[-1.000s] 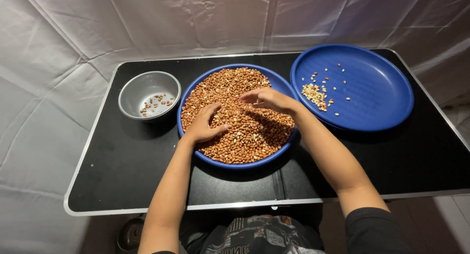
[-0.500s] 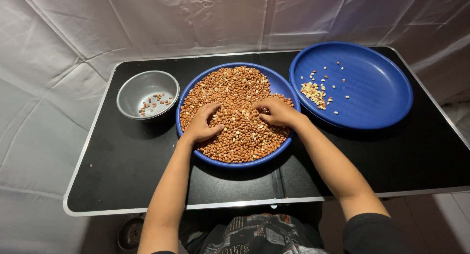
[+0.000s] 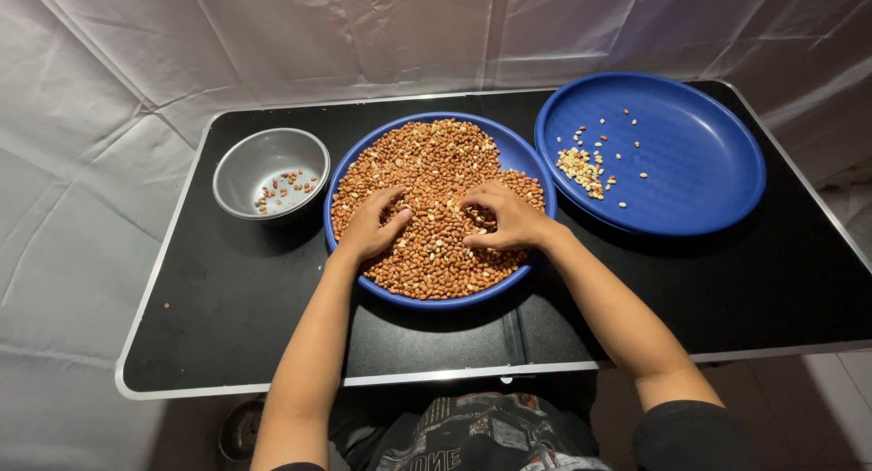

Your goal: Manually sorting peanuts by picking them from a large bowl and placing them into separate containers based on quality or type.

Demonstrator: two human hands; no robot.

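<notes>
- My lap and dark printed shirt (image 3: 490, 439) fill the near edge of the view, both bare forearms reaching forward over the black table (image 3: 227, 326).
- My left hand (image 3: 371, 226) lies flat on the peanuts (image 3: 427, 171), fingers slightly spread and thumb out to the side, gripping nothing that I can see.
- My right hand (image 3: 504, 221) rests on the same heap, fingers curled down and bunched at the tips as if pinching; whether a nut sits between them I cannot tell.
- The peanuts fill the middle blue plate (image 3: 518, 153), a reddish-brown layer lying directly under both palms and stretching away from my fingertips toward the far rim. The pile is round, with no long axis to speak of.
- Both hands are on the heap; the right is the nearer one to the second plate, the left the nearer one to the bowl.
- To my left, just beside the plate, a grey metal bowl (image 3: 259, 158) holds a few small dark bits.
- To my right, its rim touching or nearly touching the middle plate, a larger blue plate (image 3: 690, 171) carries a small cluster of pale kernels (image 3: 581, 167) at its near-left side, with a few scattered farther in.
- The table is matt black with a silver edge and a seam down the middle.
- Creased white cloth (image 3: 363, 35) hangs behind and around it.
</notes>
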